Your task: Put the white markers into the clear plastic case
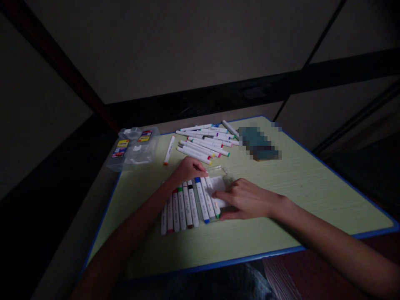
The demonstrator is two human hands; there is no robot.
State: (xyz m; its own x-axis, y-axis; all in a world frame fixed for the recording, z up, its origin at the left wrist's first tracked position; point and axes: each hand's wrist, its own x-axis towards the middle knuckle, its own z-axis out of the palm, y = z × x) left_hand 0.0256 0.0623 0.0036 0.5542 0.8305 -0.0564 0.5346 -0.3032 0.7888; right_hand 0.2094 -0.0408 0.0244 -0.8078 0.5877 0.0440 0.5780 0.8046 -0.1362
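My left hand (188, 171) has its fingers curled in, with the tips at the upper end of a white marker (210, 189) with a green lower end. Pointing left, the index finger of my right hand (248, 197) touches this marker's side, with the thumb apart near its lower end. The marker lies beside a blue-capped marker (202, 202) and another white one in a clear plastic tray (218, 168). To the left, several white markers (183, 212) lie side by side, their upper ends partly behind my left hand and wrist.
Several loose markers (200, 148) lie in a pile at the back. One orange-ended marker (169, 151) lies apart, near a clear plastic case (146, 152) with labels at the left edge. A pixelated dark teal object (259, 143) lies back right. The table (296, 179) has a blue edge.
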